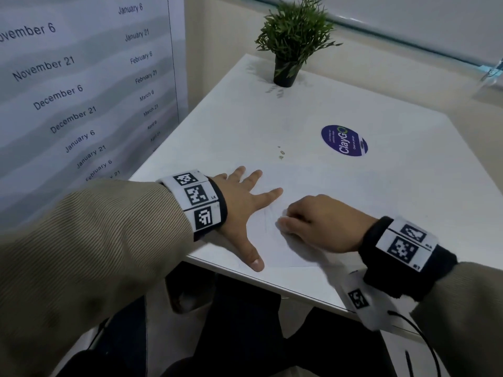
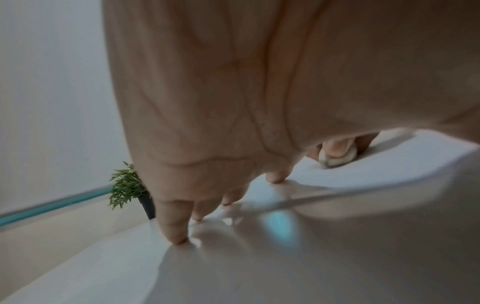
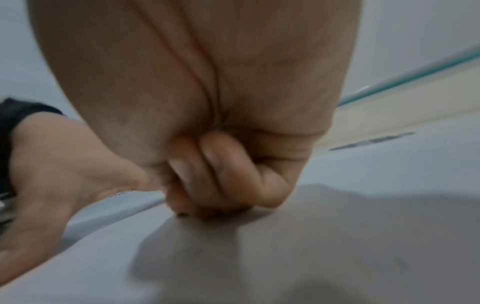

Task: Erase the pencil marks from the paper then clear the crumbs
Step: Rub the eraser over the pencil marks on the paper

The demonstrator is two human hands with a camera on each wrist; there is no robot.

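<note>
A white table [image 1: 381,202] is filling the frame's centre, a potted plant [image 1: 292,42] sitting top centre. The left hand [image 1: 245,210] is pressing splayed fingers on the paper [image 1: 272,240]; only the left wrist view is showing the eraser [image 2: 337,159] pinched by the right hand [image 1: 324,223].

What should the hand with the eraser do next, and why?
Probably keep rubbing over the faint pencil marks just ahead of its fingers. The right hand pinches the eraser down on the paper, the left hand lies flat pinning the sheet, and grey lines still show between them.
</note>
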